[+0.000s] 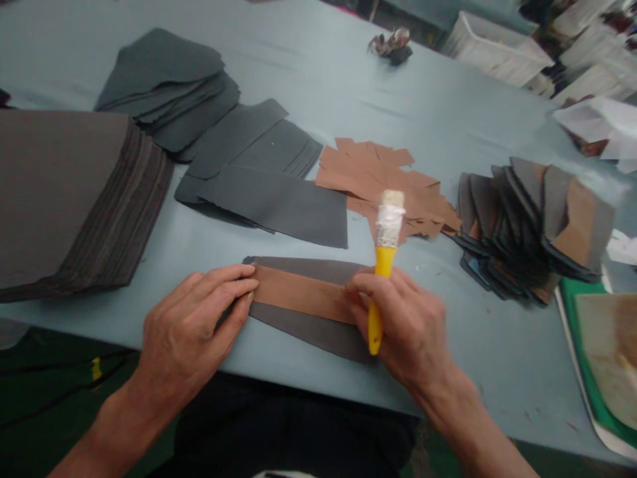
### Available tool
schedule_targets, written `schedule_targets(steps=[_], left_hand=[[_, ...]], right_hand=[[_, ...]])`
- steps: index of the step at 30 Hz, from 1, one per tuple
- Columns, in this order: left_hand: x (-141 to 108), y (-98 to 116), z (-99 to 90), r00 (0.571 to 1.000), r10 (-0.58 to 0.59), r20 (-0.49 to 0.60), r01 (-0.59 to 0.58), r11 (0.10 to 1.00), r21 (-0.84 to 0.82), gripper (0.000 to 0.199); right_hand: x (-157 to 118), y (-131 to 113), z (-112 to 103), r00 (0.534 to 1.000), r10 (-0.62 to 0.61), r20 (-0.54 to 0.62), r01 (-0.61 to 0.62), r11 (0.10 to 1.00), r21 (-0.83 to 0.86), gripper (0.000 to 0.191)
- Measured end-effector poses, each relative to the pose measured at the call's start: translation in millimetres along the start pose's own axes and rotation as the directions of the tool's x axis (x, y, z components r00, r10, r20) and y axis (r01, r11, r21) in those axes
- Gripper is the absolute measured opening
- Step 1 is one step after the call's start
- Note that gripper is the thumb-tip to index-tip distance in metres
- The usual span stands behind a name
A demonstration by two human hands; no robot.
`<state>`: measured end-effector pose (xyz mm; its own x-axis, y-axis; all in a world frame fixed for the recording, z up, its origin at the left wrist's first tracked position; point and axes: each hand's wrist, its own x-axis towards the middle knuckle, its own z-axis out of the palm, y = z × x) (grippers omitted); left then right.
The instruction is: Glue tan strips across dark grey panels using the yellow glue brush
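Observation:
A brown strip [298, 292] lies lengthwise over a dark grey, tapered flat piece [308, 330] near the table's front edge. My left hand [196, 318] presses its fingertips together on the strip's left end. At the other end, my right hand [405, 325] touches the strip with its fingertips while gripping a paintbrush [382, 265]. The brush has a yellow handle and a pale, whitish bristle head pointing away from me. Part of the grey piece's right end is hidden under my right hand.
Behind the work lie dark sheets [288, 199] and a heap of brown strips [373, 169]. A thick stack [60, 192] stands at left. Grey pieces with brown strips [527, 226] are piled at right, near a green-edged board [587, 332]. White crates [497, 50] stand beyond the table.

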<state>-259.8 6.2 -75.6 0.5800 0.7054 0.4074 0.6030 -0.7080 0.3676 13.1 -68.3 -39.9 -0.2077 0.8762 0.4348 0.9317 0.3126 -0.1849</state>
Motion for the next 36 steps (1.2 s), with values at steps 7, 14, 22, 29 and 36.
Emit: schedule_targets(steps=[7,14,22,29,36], left_hand=[[-2,-2,0.7,1.000,-0.018,0.012,0.018,1.000,-0.008,0.019],[-1,0,0.8,0.999,-0.033,0.006,0.034,0.999,-0.014,0.018],[0,-3,-0.4,0.999,-0.027,0.023,0.027,1.000,-0.008,0.019],[-1,-7,-0.9,1.000,0.007,0.003,-0.007,1.000,0.027,0.019],[-1,-9,1.9,0.998,0.040,-0.048,-0.036,0.997,0.074,0.021]], right_hand=[[7,-22,34,0.993,-0.050,0.105,0.045,0.998,0.053,0.024],[-51,6,-1,0.995,0.069,0.075,-0.063,0.995,-0.076,0.012],[-71,16,-10,0.976,0.205,-0.075,-0.212,0.972,-0.100,0.012],[-31,19,8,0.956,0.290,-0.051,-0.294,0.951,-0.094,0.011],[-20,21,22,0.949,0.312,-0.051,-0.316,0.932,-0.175,0.014]])
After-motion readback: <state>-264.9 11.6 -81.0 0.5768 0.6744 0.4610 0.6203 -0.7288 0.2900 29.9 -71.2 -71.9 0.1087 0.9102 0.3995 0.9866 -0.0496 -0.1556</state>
